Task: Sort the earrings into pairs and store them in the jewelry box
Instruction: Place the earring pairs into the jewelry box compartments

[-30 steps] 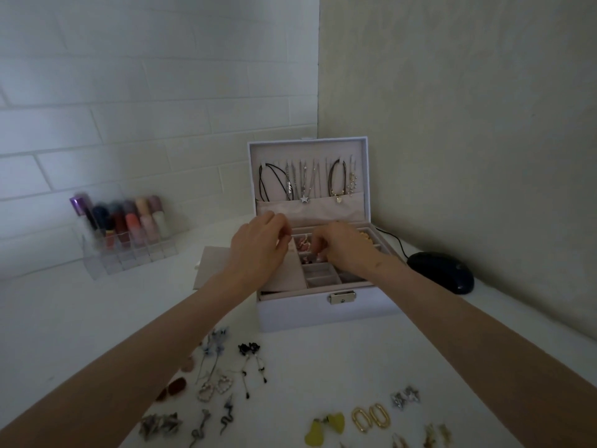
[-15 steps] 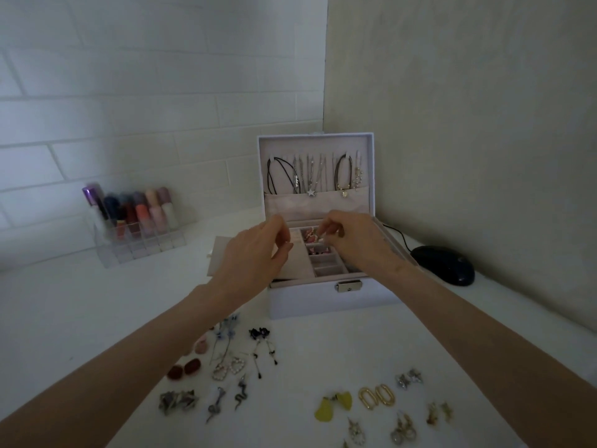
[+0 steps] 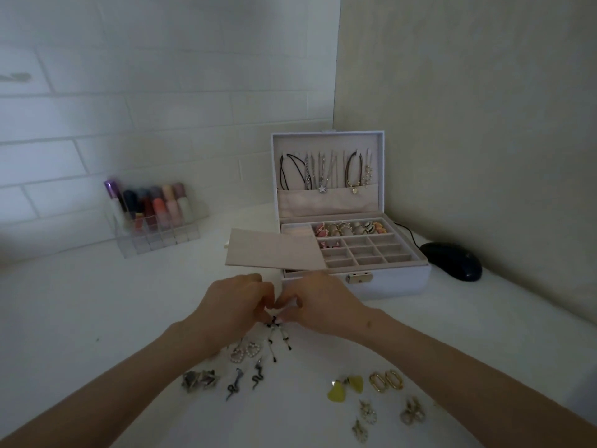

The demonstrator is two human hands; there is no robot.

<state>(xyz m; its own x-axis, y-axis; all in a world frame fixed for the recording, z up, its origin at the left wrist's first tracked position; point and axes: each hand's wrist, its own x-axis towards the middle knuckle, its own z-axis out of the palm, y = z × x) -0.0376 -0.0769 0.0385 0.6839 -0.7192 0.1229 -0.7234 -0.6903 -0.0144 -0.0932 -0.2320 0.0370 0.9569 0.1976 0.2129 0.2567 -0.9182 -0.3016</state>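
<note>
Head view: nearest, on the white tabletop (image 3: 97, 302), lie paired yellow petal-shaped earrings (image 3: 345, 388), gold oval hoop earrings (image 3: 386, 381), dark metal snake earrings (image 3: 247, 379) and pearl-edged heart earrings (image 3: 245, 350). Just beyond them the left hand (image 3: 235, 305) and right hand (image 3: 323, 305), fingers curled and tips meeting, pinch the tops of the black bead-drop earrings (image 3: 274, 333), whose strands trail on the table under the fingertips. This looks like the pick-up of that pair, and the next move calls for lifting both together and carrying them forward and rightward to a free cell of the open white jewelry box (image 3: 397, 286), beyond the hands.
</note>
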